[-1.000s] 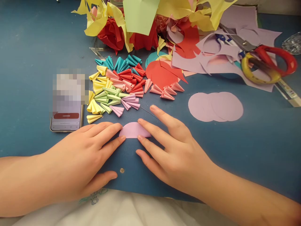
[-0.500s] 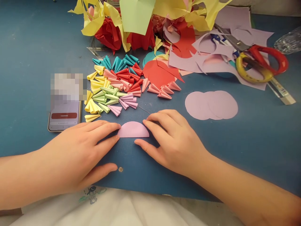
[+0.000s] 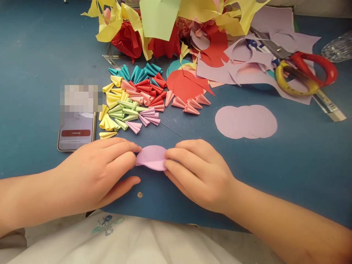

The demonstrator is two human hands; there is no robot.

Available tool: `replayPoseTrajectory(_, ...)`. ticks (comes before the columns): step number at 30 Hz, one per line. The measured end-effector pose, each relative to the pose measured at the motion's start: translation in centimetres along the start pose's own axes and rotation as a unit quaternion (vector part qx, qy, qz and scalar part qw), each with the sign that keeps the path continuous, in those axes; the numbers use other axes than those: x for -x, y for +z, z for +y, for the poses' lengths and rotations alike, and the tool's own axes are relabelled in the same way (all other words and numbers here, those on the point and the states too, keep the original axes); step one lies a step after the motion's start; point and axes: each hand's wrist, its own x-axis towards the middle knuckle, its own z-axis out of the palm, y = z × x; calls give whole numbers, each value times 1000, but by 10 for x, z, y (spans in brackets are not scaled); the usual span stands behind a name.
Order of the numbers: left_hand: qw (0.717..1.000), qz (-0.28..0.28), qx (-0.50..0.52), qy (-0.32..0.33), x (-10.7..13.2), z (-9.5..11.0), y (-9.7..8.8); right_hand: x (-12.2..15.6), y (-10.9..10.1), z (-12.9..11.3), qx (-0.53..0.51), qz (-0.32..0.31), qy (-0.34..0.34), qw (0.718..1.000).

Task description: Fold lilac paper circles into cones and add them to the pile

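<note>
A purple paper circle (image 3: 152,156), folded over and now partly opened, lies between my two hands near the table's front. My left hand (image 3: 107,172) steadies its left end with the fingertips, the thumb stretched out apart from it. At the right end, the fingers of my right hand (image 3: 200,176) are closed on the paper; that thumb is mostly hidden underneath. Just beyond lie several small rolled paper cones, among them purple cones (image 3: 149,117), green cones (image 3: 126,110) and yellow cones (image 3: 108,123). A thin needle-like rod (image 3: 172,130) reaches toward my right hand.
Overlapping purple paper circles (image 3: 246,122) lie to the right. Behind them are scissors (image 3: 305,73) with red and yellow handles on purple paper scraps (image 3: 217,71). A phone (image 3: 75,128) lies at the left. Crumpled yellow paper (image 3: 108,22) and red paper (image 3: 126,40) sit at the back.
My right hand has closed on the paper's right end and moved slightly toward me. The folded half circle has partly opened, with its lower layer showing. My left hand still touches its left end.
</note>
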Motion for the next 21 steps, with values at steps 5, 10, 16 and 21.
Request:
replayPoseTrajectory(5, 1000, 15, -15, 7, 2, 4, 8, -2, 3, -1, -8, -28, -53, 998)
replayPoseTrajectory(10, 999, 33, -36, -12, 1, 12, 17, -3, 5, -5, 24, -40, -73, 996)
replayPoseTrajectory(16, 999, 21, -43, 19, -6, 8, 17, -2, 0, -4, -1, -48, -102, 994)
replayPoseTrajectory(21, 996, 21, -64, 50, -4, -2, 8, 1, -4, 3, -33, -79, -96, 992)
